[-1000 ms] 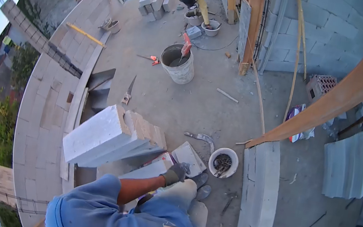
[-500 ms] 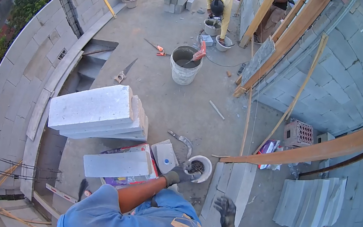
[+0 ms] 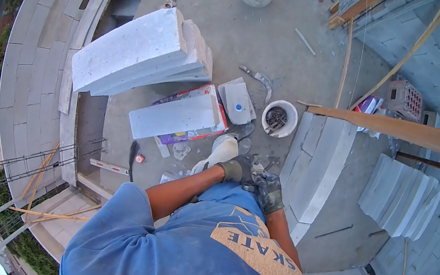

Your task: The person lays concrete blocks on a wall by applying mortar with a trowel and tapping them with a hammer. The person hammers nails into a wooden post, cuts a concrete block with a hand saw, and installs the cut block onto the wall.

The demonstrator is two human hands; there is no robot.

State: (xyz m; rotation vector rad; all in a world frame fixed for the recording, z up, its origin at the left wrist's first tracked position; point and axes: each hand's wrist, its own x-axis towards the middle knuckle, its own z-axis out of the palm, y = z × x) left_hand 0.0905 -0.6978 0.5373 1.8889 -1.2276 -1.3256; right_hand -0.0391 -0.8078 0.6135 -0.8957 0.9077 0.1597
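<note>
At left, a block wall [image 3: 42, 63] stood in laid courses, while thick white blocks [image 3: 130, 51] sat stacked and loose along the left edge of the floor [image 3: 247, 38]. A single block [image 3: 174, 117] lay across a printed sack [image 3: 206, 132]. At centre, a worker's gloved left hand [image 3: 238, 169] and right hand [image 3: 267, 192] were close together over the lap; whether the fingers were spread or pinching anything could not be told. Just beyond them, apart, stood a white bucket [image 3: 291, 120] of apparent nails. Beside the right hand, a low wall [image 3: 322, 165] appeared only partly raised; more slabs [image 3: 401, 195] stood unused, far right.
</note>
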